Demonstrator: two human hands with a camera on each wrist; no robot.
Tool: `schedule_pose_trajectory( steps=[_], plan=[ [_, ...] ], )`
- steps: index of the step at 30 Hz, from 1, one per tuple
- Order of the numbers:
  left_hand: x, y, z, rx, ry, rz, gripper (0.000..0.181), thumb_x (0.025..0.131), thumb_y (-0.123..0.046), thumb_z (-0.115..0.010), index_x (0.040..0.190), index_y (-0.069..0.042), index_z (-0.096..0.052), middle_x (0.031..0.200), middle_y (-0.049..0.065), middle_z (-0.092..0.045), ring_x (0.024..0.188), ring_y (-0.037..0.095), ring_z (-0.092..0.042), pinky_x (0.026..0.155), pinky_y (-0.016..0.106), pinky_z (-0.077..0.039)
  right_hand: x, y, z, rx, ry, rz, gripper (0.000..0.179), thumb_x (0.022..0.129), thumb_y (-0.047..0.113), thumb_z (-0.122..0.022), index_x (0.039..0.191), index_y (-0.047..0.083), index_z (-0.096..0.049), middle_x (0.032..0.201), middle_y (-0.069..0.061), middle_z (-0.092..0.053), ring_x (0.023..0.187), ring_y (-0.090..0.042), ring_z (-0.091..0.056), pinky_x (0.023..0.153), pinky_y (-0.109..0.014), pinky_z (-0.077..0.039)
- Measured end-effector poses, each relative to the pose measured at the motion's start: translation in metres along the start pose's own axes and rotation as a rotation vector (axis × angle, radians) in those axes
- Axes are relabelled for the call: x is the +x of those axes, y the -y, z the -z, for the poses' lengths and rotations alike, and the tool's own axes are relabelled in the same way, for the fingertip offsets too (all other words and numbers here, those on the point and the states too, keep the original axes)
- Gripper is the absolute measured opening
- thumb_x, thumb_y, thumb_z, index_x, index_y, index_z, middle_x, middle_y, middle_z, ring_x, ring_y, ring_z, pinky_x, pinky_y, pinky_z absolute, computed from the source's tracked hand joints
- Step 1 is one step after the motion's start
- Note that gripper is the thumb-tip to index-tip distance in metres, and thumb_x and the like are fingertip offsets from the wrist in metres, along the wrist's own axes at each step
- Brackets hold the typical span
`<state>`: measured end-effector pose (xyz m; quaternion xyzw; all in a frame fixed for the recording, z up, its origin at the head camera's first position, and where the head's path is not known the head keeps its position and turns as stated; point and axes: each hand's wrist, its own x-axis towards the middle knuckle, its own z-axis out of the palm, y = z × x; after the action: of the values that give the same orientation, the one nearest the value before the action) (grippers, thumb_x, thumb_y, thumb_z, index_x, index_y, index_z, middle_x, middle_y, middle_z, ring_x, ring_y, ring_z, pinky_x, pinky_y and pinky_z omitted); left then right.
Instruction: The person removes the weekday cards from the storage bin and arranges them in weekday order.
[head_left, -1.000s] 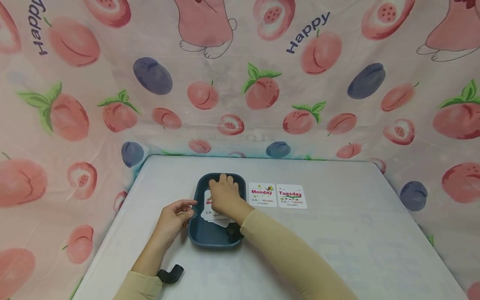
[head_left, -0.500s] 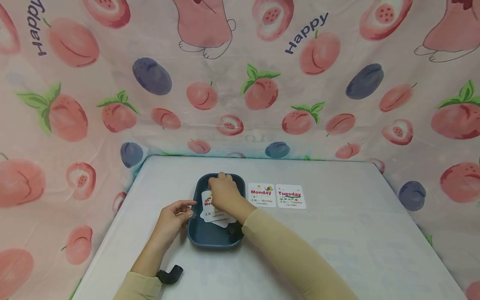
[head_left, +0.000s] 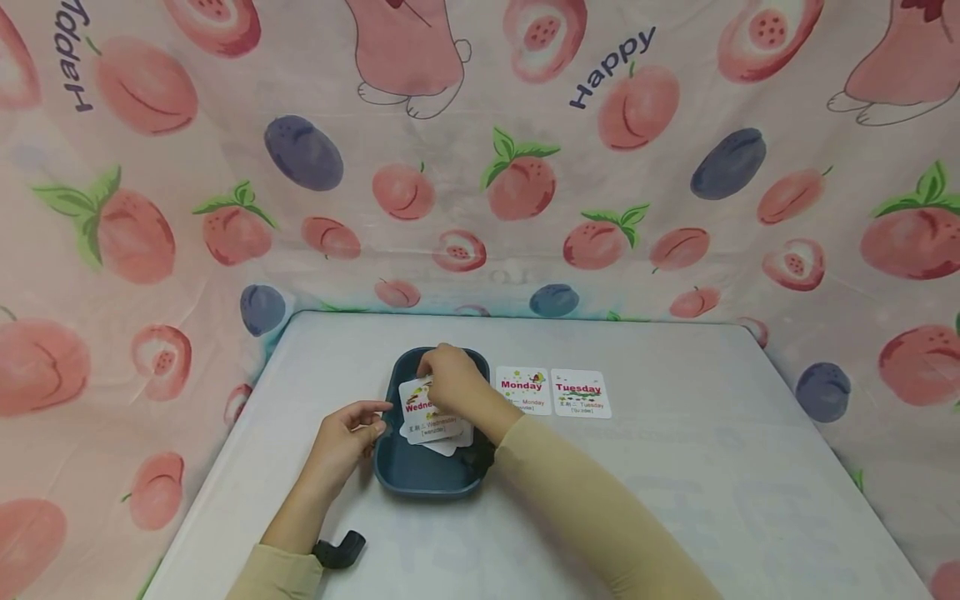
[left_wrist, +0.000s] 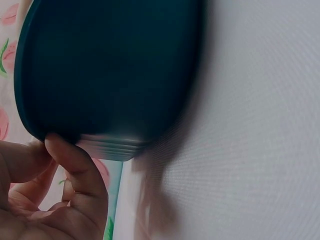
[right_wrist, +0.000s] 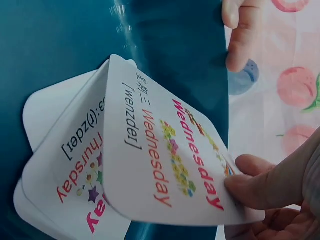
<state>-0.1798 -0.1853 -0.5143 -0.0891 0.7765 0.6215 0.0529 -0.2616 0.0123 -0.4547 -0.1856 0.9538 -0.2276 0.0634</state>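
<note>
A dark blue tray [head_left: 420,477] holds a small fanned stack of white cards. With thumb and fingertip, my right hand [head_left: 459,385] pinches the Wednesday card [right_wrist: 155,155] by its far edge. That card tilts up off the pile, its near end still over the Thursday card [right_wrist: 75,172]. Other cards below are partly covered. At the tray's left side, my left hand [head_left: 347,435] pinches the rim between thumb and index finger; the left wrist view shows these fingers [left_wrist: 80,165] right at the rim.
To the right of the tray, a Monday card [head_left: 522,390] and a Tuesday card [head_left: 582,393] lie side by side on the white table [head_left: 675,467]. A fruit-patterned cloth [head_left: 450,167] hangs behind the table. Black straps [head_left: 341,550] sit on the wrists.
My right hand has drawn slightly back and lifted the Wednesday card's far edge, so more of its print shows. My left hand stays at the tray's rim.
</note>
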Motion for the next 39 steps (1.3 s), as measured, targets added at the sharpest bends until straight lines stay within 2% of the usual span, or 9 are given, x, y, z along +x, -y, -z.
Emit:
schedule_pose_trajectory(
  steps=[4, 12, 21, 27, 32, 36, 39],
  plan=[
    [-0.001, -0.001, 0.000, -0.006, 0.005, 0.007, 0.032, 0.102, -0.001, -0.066, 0.133, -0.005, -0.073, 0.099, 0.007, -0.061, 0.075, 0.017, -0.056, 0.063, 0.027, -0.051, -0.001, -0.003, 0.003, 0.061, 0.004, -0.014, 0.031, 0.088, -0.001, -0.078, 0.115, 0.014, -0.081, 0.120, -0.005, -0.072, 0.112, -0.020, -0.066, 0.108, -0.040, -0.056],
    [-0.002, -0.003, 0.001, -0.005, 0.004, 0.016, 0.032, 0.103, -0.002, -0.065, 0.133, -0.005, -0.073, 0.099, 0.006, -0.061, 0.075, 0.017, -0.055, 0.062, 0.027, -0.050, -0.003, -0.011, 0.008, 0.182, 0.008, -0.009, 0.034, 0.088, -0.007, -0.070, 0.111, 0.014, -0.083, 0.117, -0.004, -0.078, 0.115, -0.021, -0.068, 0.105, -0.041, -0.057],
    [0.000, -0.003, 0.000, -0.011, 0.003, 0.014, 0.032, 0.102, -0.001, -0.065, 0.134, -0.005, -0.073, 0.099, 0.006, -0.061, 0.075, 0.016, -0.055, 0.062, 0.027, -0.050, -0.005, -0.019, 0.013, 0.237, -0.023, -0.013, 0.024, 0.094, 0.001, -0.074, 0.110, 0.017, -0.084, 0.118, -0.002, -0.078, 0.121, -0.022, -0.069, 0.109, -0.043, -0.056],
    [-0.002, -0.007, 0.000, -0.013, -0.005, 0.019, 0.033, 0.102, -0.002, -0.067, 0.134, -0.005, -0.073, 0.101, 0.007, -0.061, 0.076, 0.017, -0.055, 0.063, 0.028, -0.051, -0.009, -0.022, 0.021, 0.279, -0.042, -0.014, 0.024, 0.095, 0.001, -0.075, 0.110, 0.017, -0.084, 0.119, -0.002, -0.079, 0.122, -0.023, -0.070, 0.108, -0.044, -0.057],
    [0.000, -0.004, 0.000, -0.015, 0.006, 0.015, 0.033, 0.102, 0.000, -0.066, 0.134, -0.003, -0.073, 0.099, 0.006, -0.061, 0.075, 0.016, -0.055, 0.063, 0.028, -0.051, -0.015, -0.023, 0.030, 0.334, -0.057, -0.013, 0.025, 0.096, 0.000, -0.074, 0.110, 0.016, -0.085, 0.121, -0.003, -0.079, 0.124, -0.025, -0.070, 0.109, -0.047, -0.056],
    [0.002, -0.001, 0.000, -0.015, 0.003, 0.011, 0.033, 0.101, 0.002, -0.066, 0.132, -0.003, -0.073, 0.098, 0.006, -0.061, 0.074, 0.015, -0.055, 0.061, 0.028, -0.051, -0.020, -0.025, 0.038, 0.361, -0.079, -0.008, 0.026, 0.096, -0.001, -0.072, 0.110, 0.016, -0.085, 0.122, -0.004, -0.079, 0.123, -0.025, -0.071, 0.106, -0.046, -0.058],
    [0.002, 0.000, -0.001, -0.020, -0.005, 0.015, 0.032, 0.100, 0.003, -0.066, 0.131, -0.003, -0.074, 0.097, 0.006, -0.061, 0.074, 0.016, -0.055, 0.061, 0.027, -0.051, -0.022, -0.028, 0.043, 0.364, -0.093, -0.006, 0.026, 0.096, -0.001, -0.072, 0.109, 0.017, -0.085, 0.122, -0.003, -0.079, 0.119, -0.024, -0.072, 0.099, -0.043, -0.060]
  ],
)
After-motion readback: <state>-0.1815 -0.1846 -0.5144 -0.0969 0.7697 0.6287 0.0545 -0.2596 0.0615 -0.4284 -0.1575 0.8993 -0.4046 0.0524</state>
